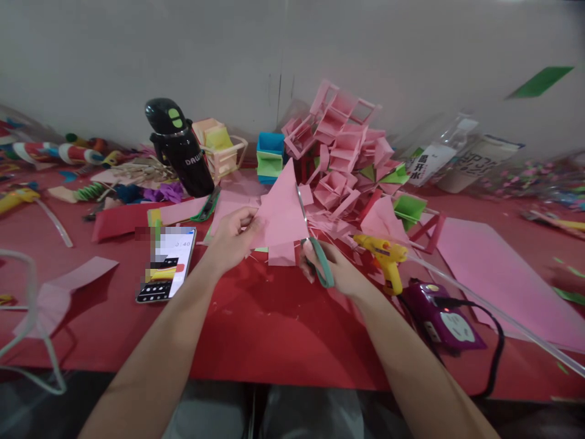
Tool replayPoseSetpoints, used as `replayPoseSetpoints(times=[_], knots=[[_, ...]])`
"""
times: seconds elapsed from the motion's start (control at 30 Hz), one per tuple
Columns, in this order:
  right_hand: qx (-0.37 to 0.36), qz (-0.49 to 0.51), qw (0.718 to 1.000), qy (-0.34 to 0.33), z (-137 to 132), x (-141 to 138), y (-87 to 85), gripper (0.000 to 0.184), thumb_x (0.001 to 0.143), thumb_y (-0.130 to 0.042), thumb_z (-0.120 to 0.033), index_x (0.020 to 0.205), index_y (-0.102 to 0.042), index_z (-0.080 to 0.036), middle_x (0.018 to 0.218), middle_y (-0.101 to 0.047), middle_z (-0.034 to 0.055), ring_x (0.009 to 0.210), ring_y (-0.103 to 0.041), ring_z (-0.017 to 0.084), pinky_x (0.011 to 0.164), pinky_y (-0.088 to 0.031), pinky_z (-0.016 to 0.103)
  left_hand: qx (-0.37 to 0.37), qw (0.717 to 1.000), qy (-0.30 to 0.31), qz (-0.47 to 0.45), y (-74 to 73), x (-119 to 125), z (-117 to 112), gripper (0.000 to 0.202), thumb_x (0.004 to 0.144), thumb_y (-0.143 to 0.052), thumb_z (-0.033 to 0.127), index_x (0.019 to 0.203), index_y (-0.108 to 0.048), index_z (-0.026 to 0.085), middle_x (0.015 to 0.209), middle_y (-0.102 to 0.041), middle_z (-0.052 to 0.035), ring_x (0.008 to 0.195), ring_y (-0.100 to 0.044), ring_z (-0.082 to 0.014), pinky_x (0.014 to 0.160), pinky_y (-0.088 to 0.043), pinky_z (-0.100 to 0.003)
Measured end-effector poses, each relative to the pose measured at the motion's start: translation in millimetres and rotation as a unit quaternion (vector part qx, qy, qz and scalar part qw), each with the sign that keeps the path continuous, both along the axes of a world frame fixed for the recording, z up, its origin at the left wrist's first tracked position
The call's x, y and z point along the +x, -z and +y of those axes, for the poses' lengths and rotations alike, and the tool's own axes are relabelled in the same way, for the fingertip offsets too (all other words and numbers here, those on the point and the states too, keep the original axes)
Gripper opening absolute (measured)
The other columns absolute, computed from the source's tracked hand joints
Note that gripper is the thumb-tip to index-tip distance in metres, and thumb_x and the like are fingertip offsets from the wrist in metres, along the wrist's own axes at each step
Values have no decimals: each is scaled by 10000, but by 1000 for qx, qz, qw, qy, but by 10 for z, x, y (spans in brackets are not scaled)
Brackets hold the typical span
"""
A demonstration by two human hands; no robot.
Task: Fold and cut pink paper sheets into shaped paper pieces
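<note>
My left hand (pixel 235 238) pinches the lower left corner of a pink sheet of paper (pixel 282 210), which is held up above the red table. In my right hand (pixel 329 265) is a pair of scissors (pixel 325 262) with green handles. Their blades point up and away along the sheet's right edge. Whether the blades are parted is hard to make out. Just below the sheet lies a small pink paper strip (pixel 282 254). Behind it is a pile of folded pink paper frames (pixel 340 137), with pink scraps at its foot.
A yellow glue gun (pixel 387 259) and a purple power box (pixel 441 320) with a black cable lie at right, beside a large pink sheet (pixel 507 268). At left are a lit phone (pixel 171 265) and a black bottle (pixel 183 152). A plastic bottle (pixel 443 149) stands behind.
</note>
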State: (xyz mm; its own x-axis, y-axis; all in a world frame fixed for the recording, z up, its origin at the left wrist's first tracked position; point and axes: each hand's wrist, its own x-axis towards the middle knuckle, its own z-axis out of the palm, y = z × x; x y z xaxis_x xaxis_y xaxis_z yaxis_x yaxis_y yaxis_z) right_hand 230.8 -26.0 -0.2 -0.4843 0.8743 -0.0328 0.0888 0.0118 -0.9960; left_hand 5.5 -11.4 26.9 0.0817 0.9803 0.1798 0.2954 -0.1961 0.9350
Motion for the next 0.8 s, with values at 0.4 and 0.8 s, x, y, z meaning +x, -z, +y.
replayPoseSetpoints(times=[0.4, 0.8], knots=[[-18, -11, 1000, 16, -10, 9, -26, 498, 893, -574, -653, 705, -450, -209, 574, -504, -30, 477, -459, 102, 483, -319, 269, 7, 1000, 5, 3, 27, 22, 5, 264, 906, -613, 419, 967, -692, 174, 794, -690, -36, 576, -522, -118, 507, -428, -219], [-17, -14, 1000, 21, 5, 3, 11, 519, 879, -569, -689, 722, -441, -212, 556, -498, -35, 456, -454, 93, 455, -333, 254, -4, 1000, 11, -8, 39, 22, 6, 297, 907, -608, 441, 992, -689, 168, 804, -702, -37, 551, -491, -111, 503, -415, -223]])
